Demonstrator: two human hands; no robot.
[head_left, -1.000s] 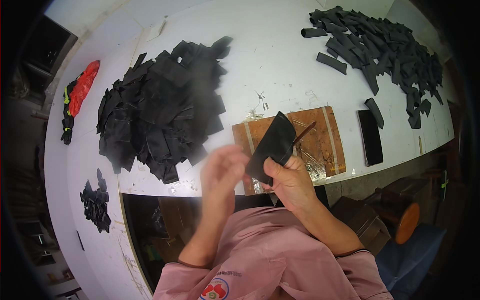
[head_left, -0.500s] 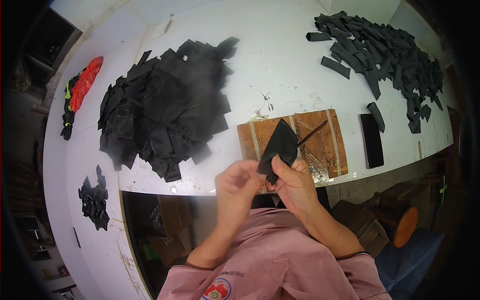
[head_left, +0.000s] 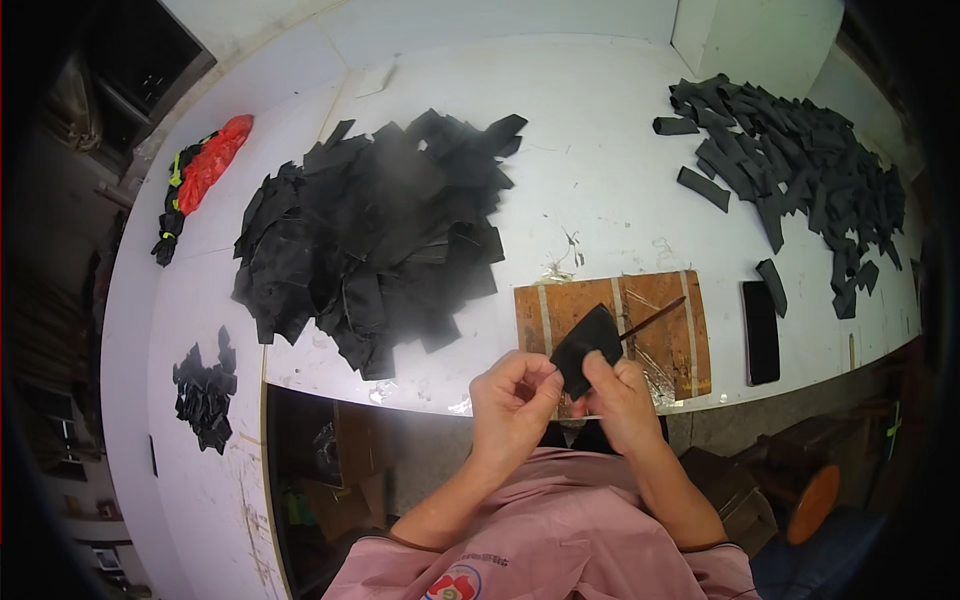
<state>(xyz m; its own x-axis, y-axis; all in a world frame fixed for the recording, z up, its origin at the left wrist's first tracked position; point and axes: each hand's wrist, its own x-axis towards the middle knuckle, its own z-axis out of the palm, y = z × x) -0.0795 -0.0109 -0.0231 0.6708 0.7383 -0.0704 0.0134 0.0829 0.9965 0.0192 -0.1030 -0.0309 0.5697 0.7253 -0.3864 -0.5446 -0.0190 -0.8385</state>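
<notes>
A black piece of fabric is between my hands, just above the near edge of a brown wooden board. My left hand pinches its left edge between thumb and fingertips. My right hand grips its lower right part, the thumb lying on top and the fingers hidden below. A thin dark reddish-brown stick slants up to the right from behind the fabric, over the wooden board. Whether the stick touches the fabric I cannot tell.
Flat black fabric pieces form a big heap at left. Rolled dark tubes lie heaped at far right, above a black phone. Far left are a smaller black pile and a red plastic bag. A round stool stands below right.
The whole view has shifted, so the table appears lower and further right. My left fingers have moved up along the fabric's left edge. The fabric is turned and looks broader; my right hand still holds it.
</notes>
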